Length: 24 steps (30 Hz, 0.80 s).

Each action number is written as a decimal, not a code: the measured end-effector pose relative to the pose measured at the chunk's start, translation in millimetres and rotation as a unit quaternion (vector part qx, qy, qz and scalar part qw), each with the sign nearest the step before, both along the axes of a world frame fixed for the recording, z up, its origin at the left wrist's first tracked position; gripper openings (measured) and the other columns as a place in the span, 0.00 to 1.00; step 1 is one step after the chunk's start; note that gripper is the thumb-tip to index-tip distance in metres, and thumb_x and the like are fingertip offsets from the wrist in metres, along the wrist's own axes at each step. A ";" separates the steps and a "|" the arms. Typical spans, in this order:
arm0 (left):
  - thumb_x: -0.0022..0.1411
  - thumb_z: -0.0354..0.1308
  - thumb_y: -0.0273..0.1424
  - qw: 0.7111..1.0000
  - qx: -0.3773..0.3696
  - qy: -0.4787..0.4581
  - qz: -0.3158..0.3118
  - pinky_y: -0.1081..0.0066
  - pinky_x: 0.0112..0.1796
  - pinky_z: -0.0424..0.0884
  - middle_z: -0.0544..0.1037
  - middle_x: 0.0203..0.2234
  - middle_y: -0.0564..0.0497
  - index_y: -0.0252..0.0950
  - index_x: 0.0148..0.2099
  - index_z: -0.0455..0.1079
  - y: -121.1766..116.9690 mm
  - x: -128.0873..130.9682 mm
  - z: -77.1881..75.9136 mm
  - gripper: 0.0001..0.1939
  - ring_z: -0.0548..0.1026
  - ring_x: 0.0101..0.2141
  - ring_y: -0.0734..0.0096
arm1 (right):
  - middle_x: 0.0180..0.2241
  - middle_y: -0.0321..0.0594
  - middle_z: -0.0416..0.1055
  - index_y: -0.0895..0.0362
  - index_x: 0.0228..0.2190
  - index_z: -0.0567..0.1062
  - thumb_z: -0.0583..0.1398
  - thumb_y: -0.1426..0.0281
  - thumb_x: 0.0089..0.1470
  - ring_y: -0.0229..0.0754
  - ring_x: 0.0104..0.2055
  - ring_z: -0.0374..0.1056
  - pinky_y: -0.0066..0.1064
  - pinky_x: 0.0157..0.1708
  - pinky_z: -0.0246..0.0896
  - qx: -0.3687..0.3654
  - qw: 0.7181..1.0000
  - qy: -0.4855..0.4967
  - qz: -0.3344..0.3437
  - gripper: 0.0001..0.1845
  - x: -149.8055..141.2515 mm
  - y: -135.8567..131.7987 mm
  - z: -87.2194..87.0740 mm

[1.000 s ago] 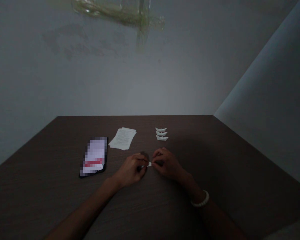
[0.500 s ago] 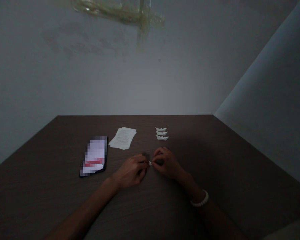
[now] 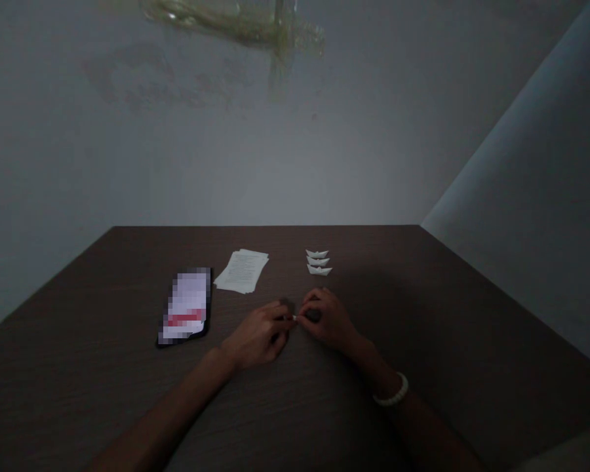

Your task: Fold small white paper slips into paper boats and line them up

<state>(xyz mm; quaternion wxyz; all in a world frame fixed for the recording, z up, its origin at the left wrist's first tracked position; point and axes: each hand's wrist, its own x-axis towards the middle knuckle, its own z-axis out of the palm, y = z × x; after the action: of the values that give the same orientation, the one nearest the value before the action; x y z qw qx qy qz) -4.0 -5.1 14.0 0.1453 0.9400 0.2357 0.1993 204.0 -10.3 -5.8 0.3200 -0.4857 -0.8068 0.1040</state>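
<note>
We look down and forward, in dim light, at a brown wood-grain tabletop (image 3: 285, 419) with our two bare hands near its middle. Between them is a tiny white piece of folded paper (image 3: 295, 318), mostly covered, so we cannot make out its shape.

Our left hand (image 3: 259, 334) grasps the left part of the paper at its fingertips, knuckles up, its forearm coming in from the near left. Our right hand (image 3: 332, 322) pinches the right end between thumb and forefinger, which curve into a loop. A white beaded bracelet (image 3: 398, 397) circles the right wrist.

Just beyond the right hand, three small white folded-paper boats (image 3: 318, 262) sit close one behind another, their pointed ends facing left and right. Farther left, beyond the left hand, lies a loose, slightly fanned stack of white printed paper sheets (image 3: 242, 271); the print is too small to read. Left of the stack and nearer to us, a black-edged rectangular phone (image 3: 185, 307) lies face up, its pale lilac screen, with a red band, blurred into blocks.

Along the far edge rises a plain grey wall (image 3: 275, 151), marked high up by a glossy yellowish streak (image 3: 236, 29).
</note>
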 end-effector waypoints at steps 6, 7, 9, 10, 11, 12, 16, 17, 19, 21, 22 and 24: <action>0.59 0.49 0.21 0.999 -0.002 0.037 0.007 0.63 0.44 0.69 0.69 0.38 0.44 0.33 0.46 0.71 -3.4 1.7 4.7 0.15 0.68 0.42 0.60 | 0.34 0.38 0.70 0.54 0.28 0.77 0.66 0.72 0.50 0.43 0.39 0.64 0.36 0.42 0.60 0.007 1.000 0.000 -0.021 0.02 0.9 0.8 1.8; 0.59 0.49 0.21 0.999 -0.002 0.041 0.012 0.63 0.45 0.69 0.69 0.39 0.44 0.32 0.46 0.71 -4.2 2.1 4.9 0.15 0.67 0.43 0.60 | 0.34 0.39 0.70 0.55 0.28 0.77 0.65 0.72 0.51 0.43 0.39 0.64 0.36 0.43 0.60 0.010 1.000 0.004 -0.026 0.01 2.0 1.1 1.9; 0.58 0.49 0.21 0.999 -0.002 0.046 0.021 0.62 0.46 0.68 0.68 0.40 0.43 0.32 0.47 0.70 -5.5 3.0 4.7 0.16 0.67 0.44 0.59 | 0.34 0.39 0.70 0.55 0.29 0.77 0.64 0.73 0.52 0.42 0.39 0.64 0.35 0.43 0.60 0.016 0.999 0.013 -0.031 0.01 4.0 1.9 2.0; 0.58 0.50 0.21 0.998 -0.003 0.049 0.025 0.62 0.46 0.69 0.68 0.40 0.43 0.32 0.48 0.70 -5.9 3.4 4.4 0.16 0.67 0.44 0.59 | 0.35 0.39 0.70 0.55 0.29 0.77 0.64 0.73 0.52 0.42 0.39 0.64 0.35 0.43 0.60 0.019 0.999 0.017 -0.030 0.01 4.8 2.2 1.8; 0.58 0.50 0.22 0.998 -0.004 0.051 0.028 0.62 0.46 0.69 0.68 0.40 0.43 0.32 0.49 0.70 -6.2 3.8 4.1 0.17 0.67 0.44 0.59 | 0.35 0.39 0.70 0.55 0.29 0.77 0.65 0.73 0.51 0.42 0.39 0.64 0.35 0.43 0.60 0.020 0.999 0.019 -0.027 0.02 5.2 2.4 1.7; 0.58 0.50 0.22 0.998 -0.003 0.054 0.031 0.62 0.46 0.69 0.67 0.40 0.43 0.32 0.49 0.70 -6.2 4.1 3.7 0.17 0.67 0.44 0.59 | 0.35 0.39 0.70 0.55 0.29 0.76 0.65 0.73 0.50 0.42 0.39 0.65 0.35 0.43 0.60 0.020 0.999 0.018 -0.021 0.02 5.4 2.5 1.5; 0.59 0.50 0.22 0.998 -0.003 0.053 0.034 0.62 0.46 0.69 0.68 0.40 0.43 0.32 0.48 0.70 -5.2 4.6 2.6 0.16 0.67 0.43 0.59 | 0.34 0.37 0.71 0.54 0.27 0.76 0.66 0.73 0.48 0.42 0.38 0.65 0.36 0.43 0.60 0.014 1.000 0.007 -0.013 0.03 3.9 1.7 1.5; 0.59 0.50 0.22 0.998 -0.004 0.051 0.033 0.62 0.46 0.69 0.68 0.40 0.43 0.32 0.48 0.70 -5.0 4.5 2.6 0.16 0.67 0.43 0.59 | 0.34 0.37 0.71 0.54 0.27 0.76 0.66 0.73 0.47 0.42 0.38 0.65 0.36 0.43 0.59 0.013 1.000 0.007 -0.015 0.03 3.3 1.4 1.7; 0.59 0.49 0.22 0.998 -0.007 0.047 0.031 0.63 0.45 0.69 0.68 0.39 0.43 0.32 0.48 0.70 -4.9 4.3 3.0 0.16 0.68 0.43 0.60 | 0.34 0.37 0.71 0.54 0.27 0.77 0.66 0.73 0.47 0.42 0.38 0.65 0.37 0.44 0.59 0.010 1.000 0.009 -0.020 0.03 2.4 0.9 2.0; 0.60 0.49 0.22 0.999 -0.009 0.046 0.028 0.63 0.44 0.69 0.68 0.38 0.44 0.32 0.48 0.70 -5.0 4.1 3.7 0.16 0.68 0.42 0.60 | 0.34 0.38 0.72 0.54 0.27 0.77 0.67 0.72 0.46 0.43 0.38 0.66 0.37 0.44 0.59 0.008 1.000 0.011 -0.025 0.04 1.8 0.7 2.0; 0.60 0.49 0.22 0.999 -0.008 0.046 0.028 0.63 0.43 0.69 0.68 0.38 0.44 0.32 0.48 0.71 -5.2 4.0 4.0 0.16 0.68 0.42 0.60 | 0.34 0.38 0.72 0.54 0.27 0.77 0.67 0.72 0.46 0.43 0.38 0.66 0.37 0.44 0.59 0.006 1.000 0.012 -0.028 0.04 1.7 0.7 1.7; 0.59 0.50 0.22 0.998 -0.008 0.046 0.029 0.63 0.43 0.70 0.69 0.38 0.44 0.32 0.48 0.71 -5.3 4.0 4.3 0.16 0.68 0.42 0.60 | 0.34 0.38 0.72 0.54 0.27 0.77 0.67 0.72 0.46 0.43 0.38 0.66 0.37 0.44 0.59 0.005 0.999 0.017 -0.032 0.04 1.7 1.2 0.6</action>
<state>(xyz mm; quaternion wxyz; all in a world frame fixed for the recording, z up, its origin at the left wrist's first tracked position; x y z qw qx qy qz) 0.0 -10.3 18.3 0.1355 0.9400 0.2704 0.1580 205.7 -9.1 -5.1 0.3396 -0.5081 -0.7854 0.0982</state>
